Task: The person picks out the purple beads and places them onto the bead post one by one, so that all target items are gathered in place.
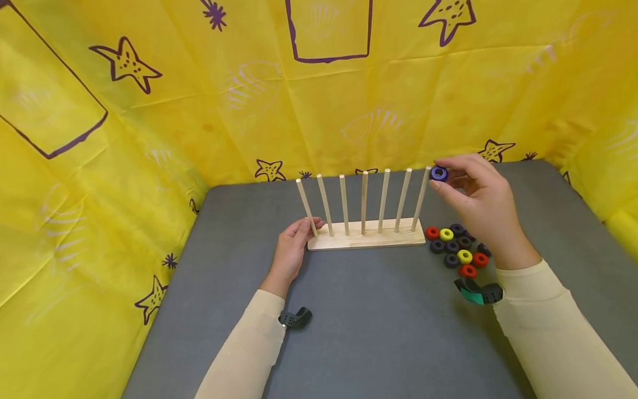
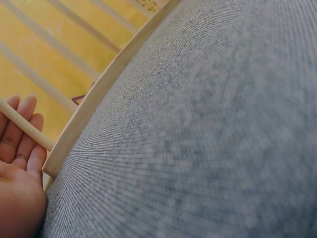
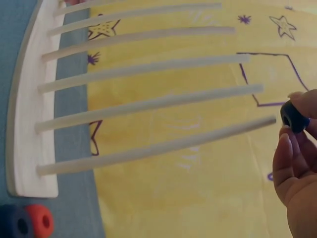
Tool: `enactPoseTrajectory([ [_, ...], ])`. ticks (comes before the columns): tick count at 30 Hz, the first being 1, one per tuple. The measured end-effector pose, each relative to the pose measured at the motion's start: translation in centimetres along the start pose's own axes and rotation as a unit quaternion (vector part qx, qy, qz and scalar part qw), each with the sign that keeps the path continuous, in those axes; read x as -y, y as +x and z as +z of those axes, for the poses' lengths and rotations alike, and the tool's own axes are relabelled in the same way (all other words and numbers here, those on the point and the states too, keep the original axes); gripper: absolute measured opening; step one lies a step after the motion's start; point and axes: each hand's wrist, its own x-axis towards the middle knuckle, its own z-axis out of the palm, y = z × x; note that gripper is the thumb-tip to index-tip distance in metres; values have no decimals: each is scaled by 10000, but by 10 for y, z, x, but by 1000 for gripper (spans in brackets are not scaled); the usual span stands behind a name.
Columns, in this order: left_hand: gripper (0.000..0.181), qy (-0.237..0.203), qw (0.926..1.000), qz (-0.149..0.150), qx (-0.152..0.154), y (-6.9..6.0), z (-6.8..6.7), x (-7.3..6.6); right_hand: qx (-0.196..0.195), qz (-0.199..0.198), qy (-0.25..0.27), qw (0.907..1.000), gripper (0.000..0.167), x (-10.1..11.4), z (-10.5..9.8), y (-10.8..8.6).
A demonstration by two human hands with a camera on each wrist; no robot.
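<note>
A pale wooden base (image 1: 366,239) with several upright pegs stands on the grey table. My left hand (image 1: 291,249) is at its left end, thumb and fingers around the leftmost peg (image 1: 305,208); in the left wrist view the hand (image 2: 20,168) shows fairly straight fingers behind that peg. Up beside the top of the rightmost peg (image 1: 421,199), my right hand (image 1: 480,205) pinches a dark blue ring (image 1: 439,174) between thumb and fingers. The right wrist view shows the ring (image 3: 294,117) just off the peg's tip, apart from it. No ring sits on any peg.
Right of the base lies a loose group of rings: red (image 1: 468,271), yellow (image 1: 464,256) and dark ones (image 1: 451,261), partly under my right hand. A yellow patterned cloth (image 1: 319,111) hangs behind the table (image 1: 349,321) and along its sides.
</note>
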Motion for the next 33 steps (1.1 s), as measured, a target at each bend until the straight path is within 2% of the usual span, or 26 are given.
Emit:
enactPoseTrajectory([
  [10,41,143,9998,-119,-42,-1,1,0,19,226,-74,9997,40,1,6,14],
  [27,41,-30,10000,6,-17,0,0,1,147,542,84,9984,36,-9,10,15],
  [33,40,-13,10000,13,-16,-1,0,0,173,540,73,9984,34,-13,12,12],
])
